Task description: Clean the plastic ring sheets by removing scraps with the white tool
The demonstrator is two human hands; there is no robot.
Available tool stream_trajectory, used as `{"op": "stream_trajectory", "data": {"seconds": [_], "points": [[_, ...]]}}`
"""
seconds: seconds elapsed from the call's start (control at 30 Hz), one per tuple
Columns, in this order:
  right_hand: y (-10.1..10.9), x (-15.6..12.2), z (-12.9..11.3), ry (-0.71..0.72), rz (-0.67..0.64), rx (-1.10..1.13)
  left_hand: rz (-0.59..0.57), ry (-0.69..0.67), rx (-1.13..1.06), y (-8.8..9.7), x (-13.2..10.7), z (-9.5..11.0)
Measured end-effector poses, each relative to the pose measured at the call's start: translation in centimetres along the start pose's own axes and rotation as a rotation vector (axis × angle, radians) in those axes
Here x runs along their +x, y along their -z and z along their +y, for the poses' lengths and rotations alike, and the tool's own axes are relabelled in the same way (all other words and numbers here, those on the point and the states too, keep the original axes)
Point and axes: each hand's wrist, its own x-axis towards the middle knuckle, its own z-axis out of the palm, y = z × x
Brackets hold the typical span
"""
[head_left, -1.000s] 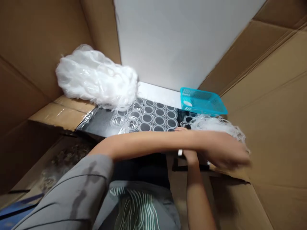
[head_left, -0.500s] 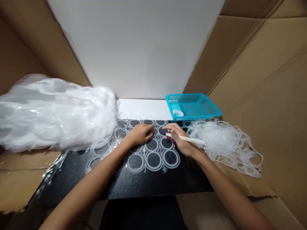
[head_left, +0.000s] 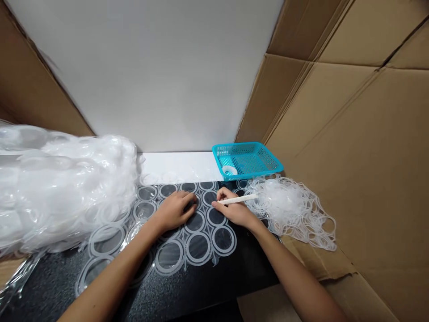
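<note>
A clear plastic sheet of joined rings (head_left: 197,243) lies on a black tabletop (head_left: 208,286). My left hand (head_left: 176,209) rests on the sheet with its fingers curled down, pressing on a ring. My right hand (head_left: 234,210) is just to its right, closed on a thin white stick (head_left: 237,200) whose tip points left at the sheet near my left fingertips.
A big heap of clear plastic sheets (head_left: 60,183) fills the left side. A pile of empty ring webbing (head_left: 288,205) lies at the right. Behind it stands a turquoise basket (head_left: 248,160) holding a white disc. Cardboard walls (head_left: 355,147) close in both sides, and a white board (head_left: 161,76) stands behind.
A second ago my left arm was reaching across to the right pile. Both hands have since come to the middle of the ring sheet, and the view has risen and steadied.
</note>
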Motion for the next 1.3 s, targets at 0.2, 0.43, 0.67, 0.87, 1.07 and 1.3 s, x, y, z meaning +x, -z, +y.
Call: {"op": "stream_trajectory", "data": {"seconds": [0.2,0.43,0.67,0.87,1.07,1.3], "points": [[1.3,-0.3,-0.9,0.028,-0.121,-0.009,-0.035,0.055,0.239,0.8,-0.2,2.7],[0.9,-5.9,-0.6,-0.082,0.039,0.308,0.005,0.017,0.093,-2.0,-4.9,11.4],[0.4,-9.3,0.9,-0.024,0.195,0.299,0.244,0.192,0.027,-6.6,-6.7,13.0],[0.3,-9.8,-0.3,0.068,0.141,0.141,0.242,0.186,0.0,-5.6,-5.6,11.7],[0.0,-10.0,-0.6,0.04,0.136,0.079,0.222,0.109,-0.023,-5.0,-6.7,13.1],[-0.1,-9.6,0.4,0.024,0.129,0.115,0.188,0.068,-0.02,-4.6,-6.9,13.4]]}}
